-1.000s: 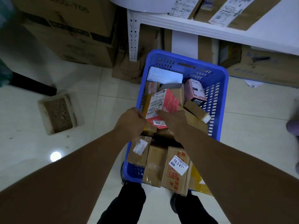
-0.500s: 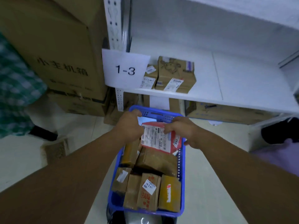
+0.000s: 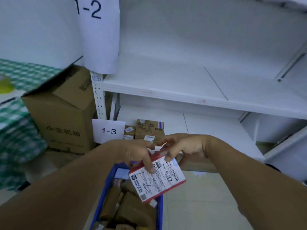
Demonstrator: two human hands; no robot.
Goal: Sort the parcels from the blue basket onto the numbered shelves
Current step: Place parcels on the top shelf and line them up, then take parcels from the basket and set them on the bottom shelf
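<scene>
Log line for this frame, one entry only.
left hand: grips red parcel | right hand: grips its top edge | parcel: over blue basket, label facing camera | shelf 1-3: holds brown boxes | step: not yet shelved

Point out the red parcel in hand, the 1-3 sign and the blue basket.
red parcel (image 3: 157,178): head view, on its white shipping label.
1-3 sign (image 3: 108,131): head view, middle of the paper sheet, at the printed number.
blue basket (image 3: 105,191): head view, on its left rim.
</scene>
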